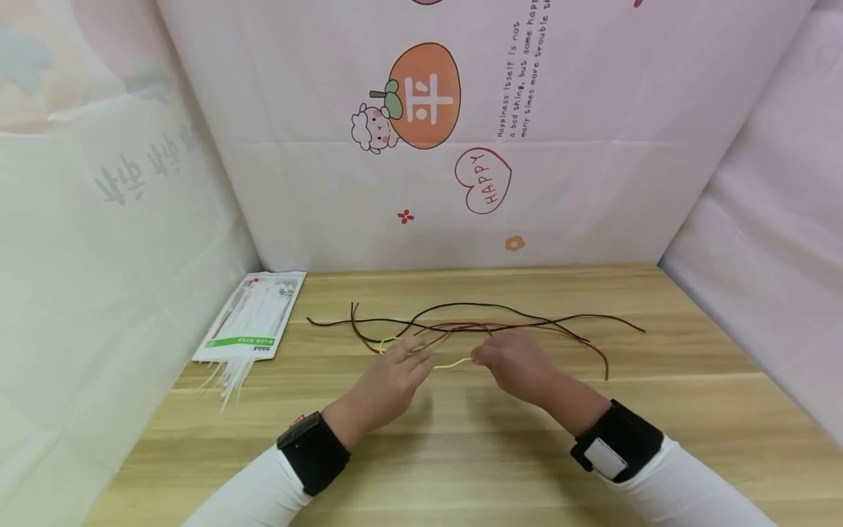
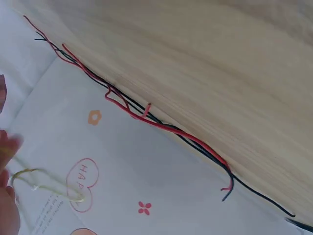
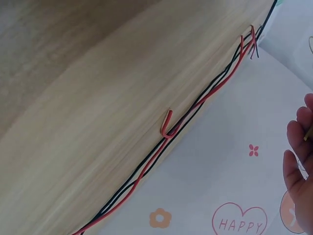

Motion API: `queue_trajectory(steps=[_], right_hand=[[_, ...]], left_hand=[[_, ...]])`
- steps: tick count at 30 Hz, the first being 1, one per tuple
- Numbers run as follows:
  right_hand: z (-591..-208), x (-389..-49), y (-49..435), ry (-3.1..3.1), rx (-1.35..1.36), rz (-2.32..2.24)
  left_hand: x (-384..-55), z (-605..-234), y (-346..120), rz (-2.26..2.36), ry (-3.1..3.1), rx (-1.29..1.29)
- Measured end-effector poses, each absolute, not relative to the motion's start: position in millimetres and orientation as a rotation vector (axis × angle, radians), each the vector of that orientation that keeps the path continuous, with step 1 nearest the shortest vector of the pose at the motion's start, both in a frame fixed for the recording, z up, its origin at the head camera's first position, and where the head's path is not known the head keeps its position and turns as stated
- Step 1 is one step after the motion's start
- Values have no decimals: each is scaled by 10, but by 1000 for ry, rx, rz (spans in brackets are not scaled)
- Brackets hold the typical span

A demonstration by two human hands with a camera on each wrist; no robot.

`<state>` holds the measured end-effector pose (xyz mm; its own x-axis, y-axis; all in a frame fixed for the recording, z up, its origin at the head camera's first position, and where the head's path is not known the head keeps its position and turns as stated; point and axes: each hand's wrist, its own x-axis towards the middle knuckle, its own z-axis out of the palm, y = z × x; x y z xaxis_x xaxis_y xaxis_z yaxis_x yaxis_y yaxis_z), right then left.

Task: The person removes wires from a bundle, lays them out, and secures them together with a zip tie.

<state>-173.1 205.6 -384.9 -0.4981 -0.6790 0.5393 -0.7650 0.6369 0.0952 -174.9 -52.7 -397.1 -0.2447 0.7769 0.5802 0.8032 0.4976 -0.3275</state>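
Note:
A yellow wire [image 1: 452, 364] is stretched between my two hands above the table. My left hand [image 1: 395, 375] grips it, and a loop of it shows beyond the fingertips. In the right wrist view, my left hand [image 3: 299, 156] has the wire's yellow tip [image 3: 308, 134] between thumb and fingers. My right hand [image 1: 520, 367] pinches the wire on the other side; its fingers [image 2: 7, 196] appear at the left wrist view's edge, beside the bent wire [image 2: 54, 188]. Behind both hands, black wires [image 1: 464, 304] and red wires [image 1: 596, 349] lie loosely crossed on the table.
At the table's left, a packet [image 1: 253, 311] with a green stripe lies flat, white cable ties [image 1: 233, 375] sticking out of its near end. Printed white sheeting [image 1: 316, 205] encloses the wooden table [image 1: 448, 468] at the back and both sides.

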Motion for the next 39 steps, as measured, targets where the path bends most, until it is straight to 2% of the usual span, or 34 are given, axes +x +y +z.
queue_trajectory(steps=[4,17,30,39], right_hand=[[-3864,-1701,2093,-2348,1130,239],[-3864,-1666,2088,-2246,1165,249],[-3791,-1724,2071,-2294,1212,210],[-3742,-1727,2054,-2306,1183,150]], left_hand=[[-1698,-3938,-490,20,-2086,-1303],[-1735,-4002,-521,-306,-2148,-1327],[-1682,-3920,-531,-275,-2607,-1144],[-1649,-3875,-532,-445,-2769,-1041]])
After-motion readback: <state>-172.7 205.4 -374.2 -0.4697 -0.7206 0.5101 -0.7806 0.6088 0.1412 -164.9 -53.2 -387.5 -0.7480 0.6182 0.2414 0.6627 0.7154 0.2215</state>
